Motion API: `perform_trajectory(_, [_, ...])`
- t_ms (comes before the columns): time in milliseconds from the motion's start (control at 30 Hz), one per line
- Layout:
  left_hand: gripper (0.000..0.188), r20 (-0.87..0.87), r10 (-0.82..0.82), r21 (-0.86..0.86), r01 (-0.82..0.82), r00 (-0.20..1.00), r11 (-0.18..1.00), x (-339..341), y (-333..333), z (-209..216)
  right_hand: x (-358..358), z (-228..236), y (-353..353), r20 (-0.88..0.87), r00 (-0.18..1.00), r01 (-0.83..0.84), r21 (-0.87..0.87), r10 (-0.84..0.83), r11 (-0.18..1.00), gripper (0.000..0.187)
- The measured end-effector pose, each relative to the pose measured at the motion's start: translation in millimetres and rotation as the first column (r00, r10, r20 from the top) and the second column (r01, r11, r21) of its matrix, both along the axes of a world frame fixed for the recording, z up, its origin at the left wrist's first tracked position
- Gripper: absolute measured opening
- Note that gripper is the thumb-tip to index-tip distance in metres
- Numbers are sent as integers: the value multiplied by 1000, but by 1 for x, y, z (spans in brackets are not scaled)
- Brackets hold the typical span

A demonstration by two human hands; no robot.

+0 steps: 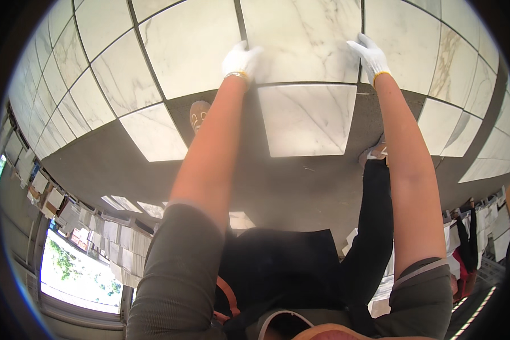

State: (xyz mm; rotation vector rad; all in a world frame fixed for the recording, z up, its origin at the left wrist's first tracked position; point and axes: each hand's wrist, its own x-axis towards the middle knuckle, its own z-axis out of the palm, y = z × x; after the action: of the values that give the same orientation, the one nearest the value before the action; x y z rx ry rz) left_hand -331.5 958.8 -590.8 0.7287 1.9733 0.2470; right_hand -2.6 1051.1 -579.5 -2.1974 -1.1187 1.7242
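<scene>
A large white marble tile (300, 42) with grey and tan veins lies in front of me among similar tiles. My left hand (239, 60), in a white knit glove, touches its lower left edge by the dark joint. One finger reaches along the joint, and the inner side of the hand is blurred. Opposite it, my right hand (372, 56), gloved alike, rests at the tile's right edge with fingers stretched and apart. Neither hand is wrapped around anything. Just nearer to me, a smaller white marble tile (307, 120) lies on the grey floor (289, 181).
Rows of marble tiles (178, 48) with dark gaps extend left and right. Smaller pieces lie along the near edge, including a tile (153, 133) at left and another (439, 124) at right. My shoes (199, 115) stand beside the central small tile. Stacked slabs (119, 243) line the lower left.
</scene>
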Motion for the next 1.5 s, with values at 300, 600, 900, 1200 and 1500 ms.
perform_trajectory(300, [52,-277,-137,-67,123,951,990,26,20,-14,-7,-13,-5,-60,965,260,51,-257,964,81])
perform_trajectory(600, [62,-238,31,111,-4,971,994,22,1,-30,-7,-2,7,-65,948,306,-68,-310,950,77])
perform_trajectory(900, [45,59,212,136,-218,975,966,17,7,-29,-9,1,9,-104,941,317,-65,-323,946,73])
perform_trajectory(1200, [67,-40,134,209,-122,990,970,16,3,-27,6,10,7,-281,924,227,-143,-260,963,78])
perform_trajectory(1500, [59,357,73,178,-145,931,973,150,59,37,167,-9,41,118,983,110,240,-142,965,67])
